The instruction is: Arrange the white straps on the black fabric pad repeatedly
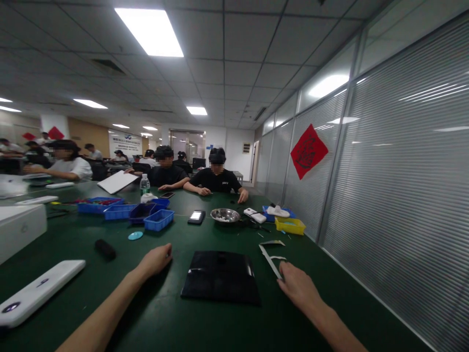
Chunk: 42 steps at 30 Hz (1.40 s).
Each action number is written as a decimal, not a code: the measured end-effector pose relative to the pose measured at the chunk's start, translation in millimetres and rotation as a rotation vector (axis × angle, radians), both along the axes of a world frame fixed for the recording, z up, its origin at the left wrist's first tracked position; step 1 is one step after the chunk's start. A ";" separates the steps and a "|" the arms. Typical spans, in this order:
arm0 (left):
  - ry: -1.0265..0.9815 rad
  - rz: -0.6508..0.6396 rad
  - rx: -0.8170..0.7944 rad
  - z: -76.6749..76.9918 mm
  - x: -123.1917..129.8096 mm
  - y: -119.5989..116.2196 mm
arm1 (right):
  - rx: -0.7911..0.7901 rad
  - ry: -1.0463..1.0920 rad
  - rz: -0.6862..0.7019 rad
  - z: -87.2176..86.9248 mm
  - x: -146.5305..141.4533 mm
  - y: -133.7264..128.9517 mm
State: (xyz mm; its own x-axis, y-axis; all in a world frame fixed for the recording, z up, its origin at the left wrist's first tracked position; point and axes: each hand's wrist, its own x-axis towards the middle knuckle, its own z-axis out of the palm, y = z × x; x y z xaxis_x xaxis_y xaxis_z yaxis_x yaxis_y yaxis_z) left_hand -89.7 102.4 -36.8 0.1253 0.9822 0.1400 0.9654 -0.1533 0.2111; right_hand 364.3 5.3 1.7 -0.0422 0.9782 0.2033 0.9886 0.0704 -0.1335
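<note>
A glossy black rectangular panel (221,283) lies flat on the green table between my hands. To its left, my left hand (156,260) rests on the table with fingers curled in; whether anything is inside them is hidden. My right hand (298,284), to the right of the panel, is closed on the near end of a thin white bent strip (270,261). The strip's far part turns sideways along the table, and a short piece branches off near my fingers.
Blue bins (159,220), a steel bowl (225,215) with small white pieces, a yellow tray (290,226) and a black handheld device (197,217) stand farther back. At left are a long white device (44,291) and a dark object (105,249). A person (219,180) sits opposite.
</note>
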 end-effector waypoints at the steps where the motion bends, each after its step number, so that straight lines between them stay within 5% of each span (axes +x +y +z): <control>1: 0.001 0.002 -0.002 -0.1 -0.1 -0.1 | 0.009 0.007 0.012 -0.2 2.3 0.6; 6: -0.024 -0.003 0.061 2.5 2.2 -0.8 | 0.277 0.072 -0.002 12.6 13.6 -2.6; 10: -0.156 -0.038 0.229 15.2 11.1 -3.3 | 0.499 0.407 0.009 31.7 11.7 -9.0; 17: -0.652 -0.145 0.406 46.6 38.2 -23.9 | 0.132 0.990 0.286 49.6 -28.1 -4.1; 25: -0.966 -0.353 -0.206 50.9 58.8 -44.7 | -0.249 1.122 0.384 40.1 -54.5 15.2; 32: -0.859 -0.407 -0.292 44.8 71.5 -53.1 | -0.341 1.111 0.306 9.9 -56.1 18.0; 42: -0.703 -0.346 -0.464 28.8 77.1 -50.4 | -0.373 0.827 0.184 9.0 -52.9 9.0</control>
State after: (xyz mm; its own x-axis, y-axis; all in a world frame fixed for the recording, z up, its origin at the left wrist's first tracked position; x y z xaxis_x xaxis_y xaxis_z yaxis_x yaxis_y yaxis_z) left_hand -12.6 52.0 -8.0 0.4587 0.8825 -0.1041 0.5070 -0.1637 0.8462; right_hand 311.4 14.3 10.7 -0.1852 0.9787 -0.0891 0.5458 0.0271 -0.8375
